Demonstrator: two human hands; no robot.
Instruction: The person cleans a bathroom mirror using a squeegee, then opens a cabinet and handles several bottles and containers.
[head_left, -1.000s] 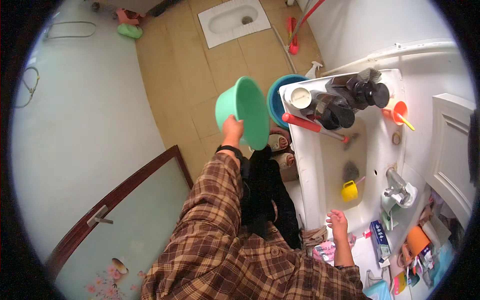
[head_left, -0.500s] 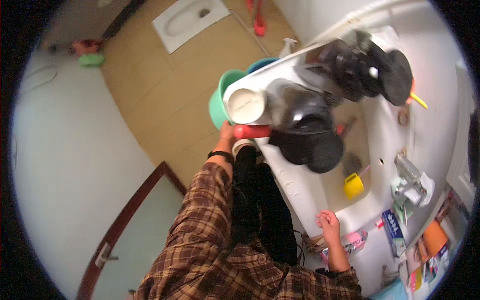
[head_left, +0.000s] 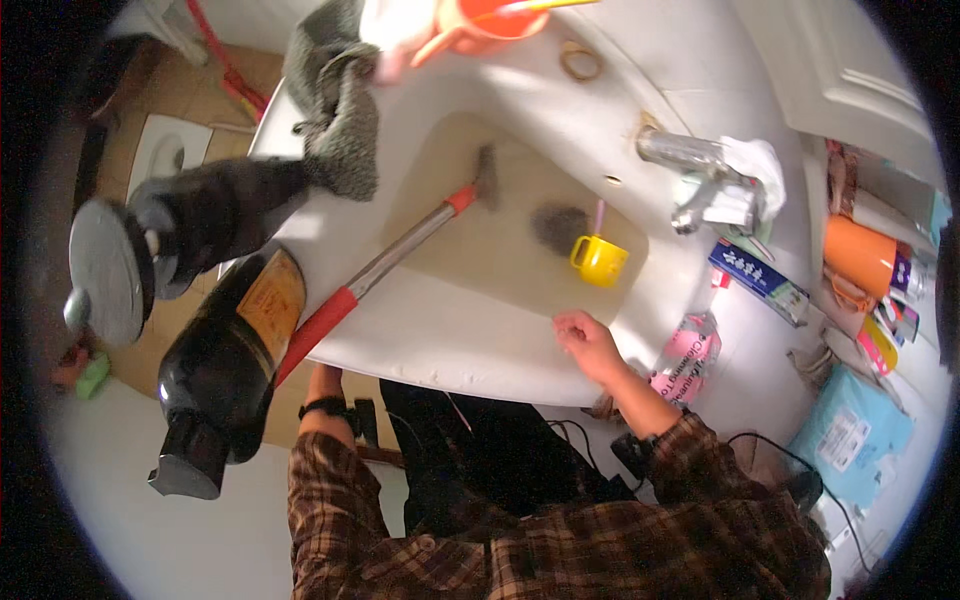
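Note:
A white bathtub [head_left: 470, 370] holds shallow cloudy water. My left hand [head_left: 326, 378] is at the tub's near outer edge; its fingers are hidden behind the rim and the dark bottle. Above the near part of the tub, my right hand [head_left: 590, 345] hangs with loosely bent fingers and nothing in them. Closest to it is a yellow mug [head_left: 603, 262] in the water, with a thin pink stick beside it. A long tool with a red grip and metal shaft [head_left: 400, 250] leans from the rim into the water, its dark end submerged.
Large dark bottle [head_left: 225, 360] and black pump bottle [head_left: 220, 215] stand at the tub's left end, beside a grey cloth [head_left: 345, 120]. An orange scoop-like vessel [head_left: 480, 25] sits at the far rim. The faucet [head_left: 690, 160], a blue box [head_left: 757, 280] and a pink package [head_left: 688, 355] are on the right.
My view has swung toward the tub, so bottles loom larger at left and the water shows more. The green bucket and white round container are no longer visible. My right hand remains near the tub's near side.

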